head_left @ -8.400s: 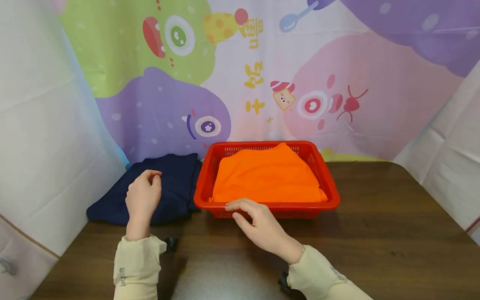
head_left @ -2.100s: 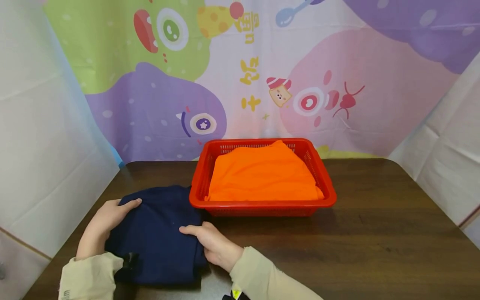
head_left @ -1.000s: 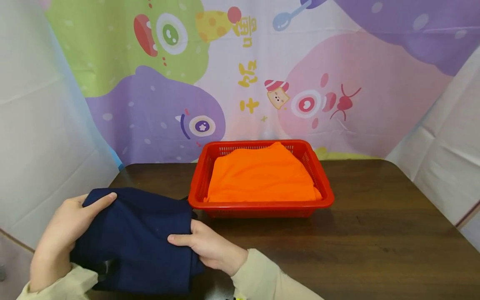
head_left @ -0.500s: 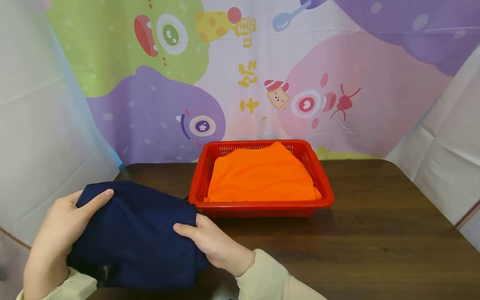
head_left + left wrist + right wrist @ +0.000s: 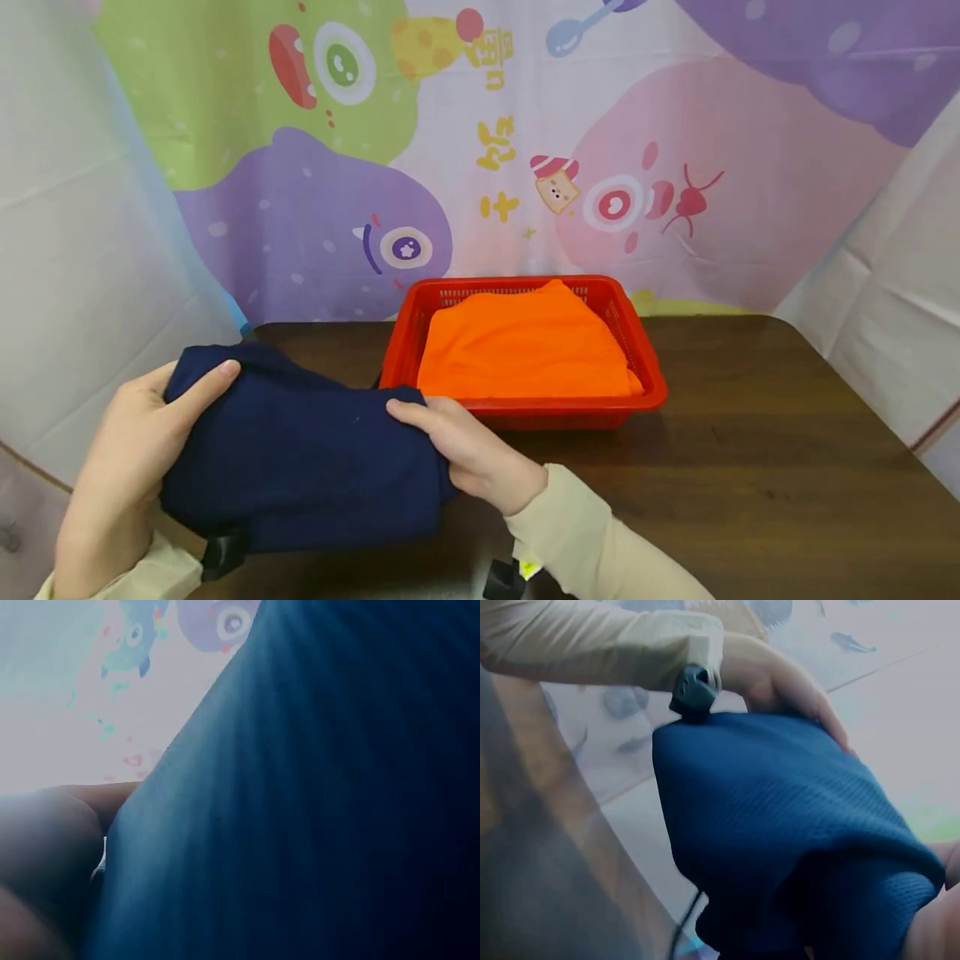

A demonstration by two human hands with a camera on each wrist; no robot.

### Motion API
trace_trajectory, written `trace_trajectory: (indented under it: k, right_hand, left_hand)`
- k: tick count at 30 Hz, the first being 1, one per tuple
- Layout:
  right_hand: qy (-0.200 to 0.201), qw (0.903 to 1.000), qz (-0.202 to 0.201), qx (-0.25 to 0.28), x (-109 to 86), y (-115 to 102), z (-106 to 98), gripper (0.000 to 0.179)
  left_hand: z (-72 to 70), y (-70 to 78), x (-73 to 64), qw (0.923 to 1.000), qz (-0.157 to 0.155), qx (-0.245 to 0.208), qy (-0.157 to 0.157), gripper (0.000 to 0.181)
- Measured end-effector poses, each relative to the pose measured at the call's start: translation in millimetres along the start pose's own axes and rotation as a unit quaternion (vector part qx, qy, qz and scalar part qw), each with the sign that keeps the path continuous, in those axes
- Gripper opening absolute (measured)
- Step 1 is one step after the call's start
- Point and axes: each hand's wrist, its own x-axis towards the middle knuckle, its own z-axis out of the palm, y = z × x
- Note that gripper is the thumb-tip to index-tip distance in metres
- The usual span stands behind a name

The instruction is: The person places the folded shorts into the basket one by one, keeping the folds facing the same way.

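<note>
A folded navy-blue cloth [image 5: 315, 467], perhaps a garment, is held up off the table between both hands. My left hand [image 5: 131, 442] grips its left side, thumb on top and fingers underneath. At the right edge my right hand [image 5: 472, 450] pinches it, thumb on top, close to the basket's front left corner. Fine mesh texture shows on the underside of the navy cloth [image 5: 780, 802] in the right wrist view, where it sags. The navy cloth [image 5: 300, 787] fills most of the left wrist view and hides most of the fingers.
A red plastic basket [image 5: 540, 407] stands at the back middle of the brown wooden table [image 5: 750, 442], holding a folded orange cloth [image 5: 525, 350]. A printed cartoon curtain [image 5: 510, 250] hangs behind, with white cloth walls [image 5: 112, 217] at the sides.
Both hands reached from above to the navy cloth lying left of the basket, took hold and drew it nearer. In the last second it rises and shifts right. Basket and orange cloth stay put.
</note>
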Motion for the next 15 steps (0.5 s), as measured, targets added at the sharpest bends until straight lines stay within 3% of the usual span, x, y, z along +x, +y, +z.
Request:
trace_trajectory:
  k: [4,8,11,15]
  right_hand:
    - [-0.015,0.9997,-0.01,-0.015,-4.8,-14.2,-9.6,0.039]
    - [-0.002,0.9988,-0.033,-0.036,-9.6,-30.3,-15.9,0.039]
    - [0.027,0.9968,-0.052,-0.054,-12.7,-41.6,-23.1,0.04]
    - [0.064,0.9928,-0.066,-0.077,-15.6,-53.5,-36.6,0.041]
  left_hand:
    - [5.2,13.5,-0.5,0.9936,0.023,-0.109,-0.016,0.015]
    - [11.4,22.5,2.3,0.9738,0.044,-0.218,-0.048,0.01]
    - [20.6,25.9,7.7,0.9599,0.06,-0.263,-0.077,0.012]
    - [37.1,30.0,15.8,0.9474,0.095,-0.283,-0.114,0.014]
